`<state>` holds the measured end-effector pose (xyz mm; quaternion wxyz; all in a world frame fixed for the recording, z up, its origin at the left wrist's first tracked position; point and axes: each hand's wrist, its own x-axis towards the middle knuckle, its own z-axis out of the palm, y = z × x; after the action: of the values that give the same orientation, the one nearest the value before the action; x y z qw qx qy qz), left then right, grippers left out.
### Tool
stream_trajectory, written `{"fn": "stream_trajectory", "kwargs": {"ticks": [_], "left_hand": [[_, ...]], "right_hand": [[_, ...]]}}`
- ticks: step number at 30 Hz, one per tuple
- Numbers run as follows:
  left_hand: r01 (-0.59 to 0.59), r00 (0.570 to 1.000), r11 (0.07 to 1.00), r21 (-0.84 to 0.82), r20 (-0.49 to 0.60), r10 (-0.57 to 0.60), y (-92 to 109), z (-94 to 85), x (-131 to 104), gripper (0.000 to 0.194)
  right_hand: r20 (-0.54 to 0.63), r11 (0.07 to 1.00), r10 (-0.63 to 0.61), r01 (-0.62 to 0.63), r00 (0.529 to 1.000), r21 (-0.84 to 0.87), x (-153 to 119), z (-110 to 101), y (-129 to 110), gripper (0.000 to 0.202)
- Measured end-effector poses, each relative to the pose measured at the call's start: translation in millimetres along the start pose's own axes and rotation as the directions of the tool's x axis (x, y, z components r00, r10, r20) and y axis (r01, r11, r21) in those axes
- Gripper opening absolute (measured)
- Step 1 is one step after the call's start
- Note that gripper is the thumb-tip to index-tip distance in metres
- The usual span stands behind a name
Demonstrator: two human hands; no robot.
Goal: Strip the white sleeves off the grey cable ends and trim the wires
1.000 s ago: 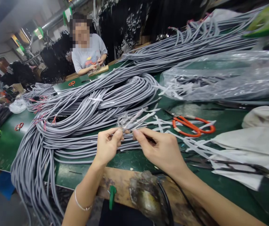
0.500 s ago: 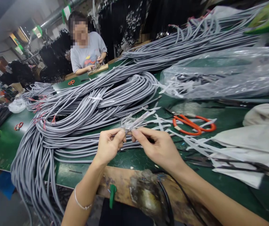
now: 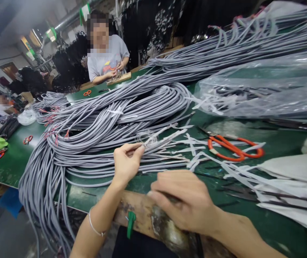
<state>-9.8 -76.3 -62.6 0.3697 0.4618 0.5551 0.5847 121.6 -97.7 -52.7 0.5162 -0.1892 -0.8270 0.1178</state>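
My left hand (image 3: 128,161) is closed in a pinch on the end of a grey cable, where loose whitish strands (image 3: 148,137) fan out past the fingertips. Most of the pinched part is hidden by thumb and forefinger. Apart from it, lower and to the right, my right hand (image 3: 182,199) is curled closed, thumb pointing left; its fingers hide whatever may be in them. That hand hovers over or beside a worn, rounded metal object (image 3: 169,229) on a wooden board (image 3: 144,215), and partly covers it. Grey cables (image 3: 94,143) lie bundled behind both hands.
Orange-handled scissors (image 3: 236,147) lie to the right, near white strips (image 3: 228,168) and dark-handled shears (image 3: 284,197). A clear plastic bag (image 3: 277,89) sits behind them. A green clip (image 3: 130,222) is at the board. Across the green table (image 3: 89,195) a co-worker (image 3: 107,57) handles something.
My right hand has left the cable end and come down toward me, over the metal object. My left hand keeps its pinch. The view has shifted slightly.
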Motion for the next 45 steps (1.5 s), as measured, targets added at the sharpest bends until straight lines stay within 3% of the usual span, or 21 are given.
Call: {"fn": "stream_trajectory", "kwargs": {"ticks": [2,4,6,8,12,16,19,23,33,37,39,41,45], "left_hand": [[0.002,1.000,0.999,-0.043,0.026,-0.001,2,-0.5,0,0.020],[-0.027,0.998,0.996,-0.084,0.052,0.031,7,-1.3,-2,0.020],[-0.066,0.995,0.992,-0.110,0.072,0.075,11,-3.2,-4,0.018],[-0.098,0.990,0.989,-0.115,0.092,0.109,13,-5.5,-5,0.017],[-0.175,0.980,0.982,-0.070,0.087,0.180,13,-8.1,-7,0.014],[-0.254,0.966,0.967,0.013,0.052,0.253,14,-6.6,-10,0.011],[-0.285,0.958,0.957,0.056,0.037,0.284,16,-5.8,-11,0.012],[-0.319,0.948,0.944,0.088,0.019,0.319,15,-6.3,-12,0.013],[-0.352,0.936,0.923,0.156,0.037,0.351,14,-4.2,-14,0.013],[-0.333,0.943,0.934,0.127,0.066,0.327,12,-3.2,-13,0.012],[-0.324,0.944,0.940,0.108,0.097,0.314,10,-2.1,-13,0.011],[-0.323,0.944,0.940,0.112,0.114,0.311,9,-1.1,-14,0.011],[-0.326,0.945,0.935,0.142,0.093,0.315,9,-1.1,-14,0.012]], "right_hand": [[-0.120,0.978,0.182,-0.192,0.976,-0.080,0,-3,5,0.034],[-0.286,0.893,0.358,-0.415,0.889,-0.174,1,-9,17,0.032],[-0.393,0.798,0.406,-0.529,0.825,-0.289,2,-16,31,0.031],[-0.374,0.758,0.351,-0.495,0.858,-0.425,2,-20,42,0.032],[-0.221,0.850,0.139,-0.231,0.965,-0.473,3,-17,45,0.028],[-0.212,0.835,-0.023,-0.098,0.977,-0.542,5,-12,34,0.021],[-0.212,0.803,-0.062,-0.078,0.975,-0.591,7,-14,30,0.019],[-0.250,0.794,-0.077,-0.092,0.965,-0.601,8,-17,31,0.013],[-0.205,0.799,-0.101,-0.043,0.974,-0.599,5,-11,32,0.010],[-0.244,0.931,0.094,-0.172,0.965,-0.323,1,-5,37,0.020],[-0.206,0.950,0.242,-0.275,0.948,-0.150,0,-3,40,0.027],[-0.176,0.939,0.306,-0.327,0.936,-0.107,-1,-4,41,0.029],[-0.223,0.934,0.146,-0.208,0.964,-0.290,1,-8,40,0.021]]}}
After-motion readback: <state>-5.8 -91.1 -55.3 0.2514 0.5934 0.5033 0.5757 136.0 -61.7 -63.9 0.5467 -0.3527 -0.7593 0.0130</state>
